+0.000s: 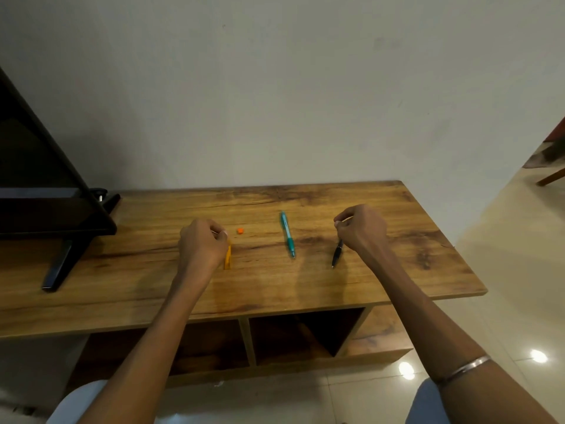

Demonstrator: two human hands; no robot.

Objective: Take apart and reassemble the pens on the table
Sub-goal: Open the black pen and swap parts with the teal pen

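Wooden table (382, 270) bearing, left to right, a left hand (203, 244) curled over an orange pen barrel (228, 257), small orange cap (240, 230), teal pen (287, 234), black pen (337, 254), and right hand (360, 229) fingers pinched, contents unclear; no legible writing.

Desk (382, 240) — wood grain, slight sheen. Teal pen (287, 234) glossy plastic. Floor (504, 240) — polished tile. Bangle (464, 369) metal.

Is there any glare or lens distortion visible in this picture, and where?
Head view: two bright glare spots on the glossy floor at lower right; wide-angle lens bends the table edges; soft shadows fall under both hands; the teal pen is fairly sharp.
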